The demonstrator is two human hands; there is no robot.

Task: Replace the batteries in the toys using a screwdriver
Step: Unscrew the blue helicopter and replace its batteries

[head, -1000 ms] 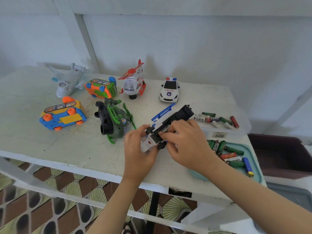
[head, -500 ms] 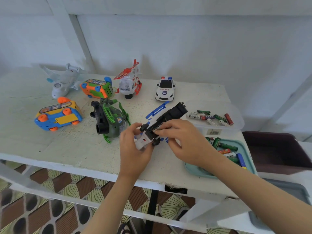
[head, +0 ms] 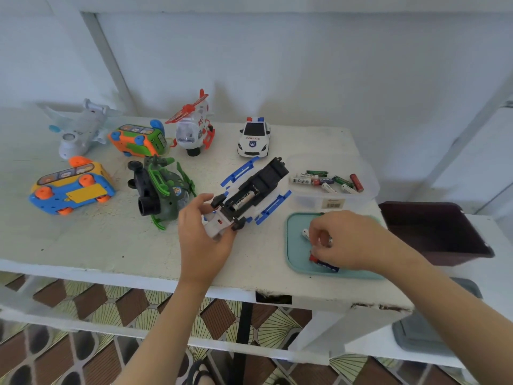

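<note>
- Left hand [head: 204,240] grips the white end of the upturned toy [head: 258,187] on the table [head: 111,245]. Bay is open, with one fitted battery [head: 243,200] inside.
- Right hand [head: 347,240], fingers curled, looks to be pinching a loose battery [head: 306,234] in the teal tray [head: 294,254].
- Keep the toy braced. Match polarity, spring end first, then press flat.

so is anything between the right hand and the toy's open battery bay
Nothing visible blocks it. The right hand, pinching a battery over the teal tray, has only bare table and the toy's blue rail before the uncovered bay, held face up by the left hand.
</note>
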